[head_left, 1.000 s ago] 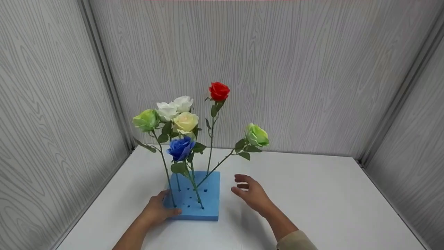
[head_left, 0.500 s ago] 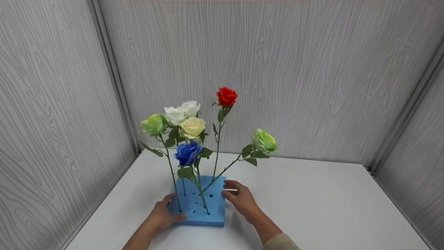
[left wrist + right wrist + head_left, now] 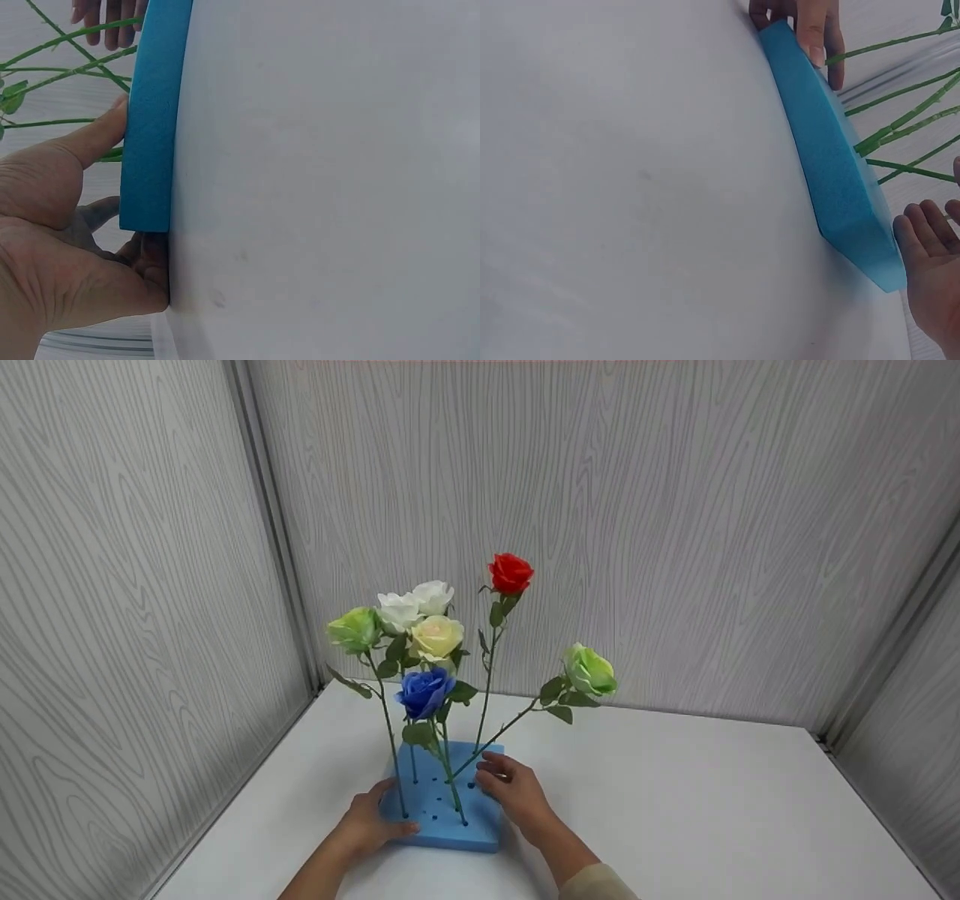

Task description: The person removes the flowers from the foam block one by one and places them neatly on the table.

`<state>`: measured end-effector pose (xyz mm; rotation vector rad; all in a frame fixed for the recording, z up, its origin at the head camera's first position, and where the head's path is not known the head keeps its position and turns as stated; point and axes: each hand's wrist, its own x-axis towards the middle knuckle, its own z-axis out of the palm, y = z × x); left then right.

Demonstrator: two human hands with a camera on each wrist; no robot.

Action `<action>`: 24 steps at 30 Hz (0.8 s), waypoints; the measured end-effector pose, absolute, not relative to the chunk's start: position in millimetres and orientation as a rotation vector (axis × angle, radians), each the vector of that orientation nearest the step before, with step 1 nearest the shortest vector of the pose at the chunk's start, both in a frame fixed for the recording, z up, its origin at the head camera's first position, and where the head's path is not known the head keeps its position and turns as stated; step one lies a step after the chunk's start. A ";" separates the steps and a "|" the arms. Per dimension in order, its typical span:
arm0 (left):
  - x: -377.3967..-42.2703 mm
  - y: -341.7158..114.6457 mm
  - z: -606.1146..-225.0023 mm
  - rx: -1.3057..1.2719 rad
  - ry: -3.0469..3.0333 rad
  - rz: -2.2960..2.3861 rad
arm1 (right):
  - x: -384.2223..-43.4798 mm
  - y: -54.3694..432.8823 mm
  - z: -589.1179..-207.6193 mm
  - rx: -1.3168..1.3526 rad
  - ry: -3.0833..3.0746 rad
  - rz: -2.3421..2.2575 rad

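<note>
A light-blue foam block (image 3: 442, 836) with several holes stands on the white table. Artificial roses are stuck in it: a blue rose (image 3: 425, 692), a cream rose (image 3: 436, 637), white roses (image 3: 399, 611), a red rose (image 3: 511, 574) and a green rose (image 3: 355, 630) at the left. Another green rose (image 3: 591, 669) leans far to the right. My left hand (image 3: 367, 826) grips the block's left front corner, thumb on top, fingers along the side. Over the block's right edge, my right hand (image 3: 516, 793) has loosely bent fingers, fingertips close to the leaning green rose's stem (image 3: 480, 755).
Grey wood-grain panels (image 3: 600, 472) wall in the table (image 3: 675, 810) at the back and both sides. The rose heads rise well above the hands, and the leaning one reaches out over the table's right part.
My right hand has moved left, from beside the block to over its right edge near the stems. My left hand keeps its grip. The head view has shifted slightly.
</note>
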<state>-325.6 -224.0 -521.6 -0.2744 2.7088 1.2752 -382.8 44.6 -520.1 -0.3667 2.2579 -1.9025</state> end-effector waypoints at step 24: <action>-323.5 -224.5 -523.0 -0.284 2.696 1.279 | -388.7 19.6 -522.5 -0.280 2.337 -1.974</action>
